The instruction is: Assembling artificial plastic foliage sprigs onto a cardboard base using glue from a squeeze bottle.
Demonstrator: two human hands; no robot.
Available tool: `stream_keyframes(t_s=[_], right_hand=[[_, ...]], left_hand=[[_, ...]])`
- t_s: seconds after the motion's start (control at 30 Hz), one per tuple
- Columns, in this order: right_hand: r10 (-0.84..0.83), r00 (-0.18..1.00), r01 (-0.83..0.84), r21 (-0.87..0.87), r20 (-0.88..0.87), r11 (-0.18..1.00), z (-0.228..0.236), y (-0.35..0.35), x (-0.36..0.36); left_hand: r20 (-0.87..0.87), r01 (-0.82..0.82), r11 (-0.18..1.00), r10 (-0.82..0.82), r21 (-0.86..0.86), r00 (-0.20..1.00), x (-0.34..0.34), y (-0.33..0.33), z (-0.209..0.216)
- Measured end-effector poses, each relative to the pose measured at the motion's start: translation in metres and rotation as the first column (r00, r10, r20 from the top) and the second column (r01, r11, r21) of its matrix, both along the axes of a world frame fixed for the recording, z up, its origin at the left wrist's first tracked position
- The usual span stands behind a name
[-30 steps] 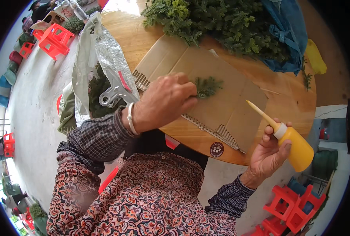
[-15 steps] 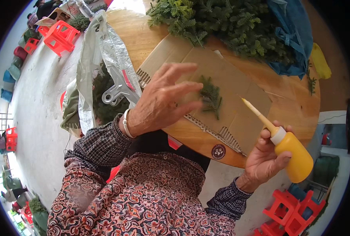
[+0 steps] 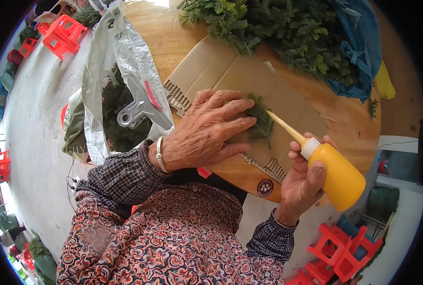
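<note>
On the cardboard sheet (image 3: 297, 111) lies a small green fir sprig (image 3: 264, 124). My left hand (image 3: 206, 126) is open, palm down over the cardboard, with its fingers stretched out and their tips at the sprig's left side. In my right hand (image 3: 301, 183) is a yellow squeeze bottle (image 3: 339, 176) with a white collar and a long, narrow nozzle. The bottle is tilted, its nozzle tip pointing up and left beside the sprig's right edge. Whether the tip touches the needles, I cannot tell.
A heap of fir branches (image 3: 278, 33) on a blue plastic bag (image 3: 363, 42) covers the far side of the wooden table (image 3: 166, 35). Left of the table, a large metal clip (image 3: 142, 107) grips a plastic sack (image 3: 95, 95) of greenery. Red stools (image 3: 349, 247) stand at lower right.
My left hand has come down beside the sprig, its fingers now reaching it. My right hand has brought the bottle leftward, and the nozzle tip is now close to the sprig.
</note>
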State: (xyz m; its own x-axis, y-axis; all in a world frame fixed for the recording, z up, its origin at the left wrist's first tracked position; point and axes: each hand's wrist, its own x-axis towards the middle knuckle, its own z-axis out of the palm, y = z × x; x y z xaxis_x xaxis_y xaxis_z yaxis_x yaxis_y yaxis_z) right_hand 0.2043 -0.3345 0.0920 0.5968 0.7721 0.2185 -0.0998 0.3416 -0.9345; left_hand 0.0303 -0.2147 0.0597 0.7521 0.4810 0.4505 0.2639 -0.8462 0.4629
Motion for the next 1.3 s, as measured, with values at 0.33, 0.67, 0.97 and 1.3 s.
stream_keyframes(t_s=[0.33, 0.67, 0.97, 1.3], right_hand=[[-0.005, 1.0, 0.005, -0.016, -0.008, 1.0, -0.007, 0.003, 0.001], [-0.053, 0.999, 0.053, -0.027, 0.013, 0.998, -0.011, -0.006, -0.004], [-0.05, 0.998, 0.049, 0.012, 0.04, 0.999, -0.01, -0.009, -0.009], [-0.084, 0.992, 0.086, -0.014, 0.092, 0.996, -0.014, -0.009, -0.017]], left_hand=[[-0.008, -0.02, 1.0, 0.02, 0.004, 1.0, 0.005, -0.001, -0.003], [0.037, -0.077, 0.991, 0.073, 0.114, 0.997, 0.008, -0.005, -0.004], [0.025, -0.079, 0.991, 0.077, 0.108, 0.997, 0.006, -0.013, -0.007], [0.055, -0.089, 0.987, 0.082, 0.136, 0.995, 0.005, -0.013, -0.011]])
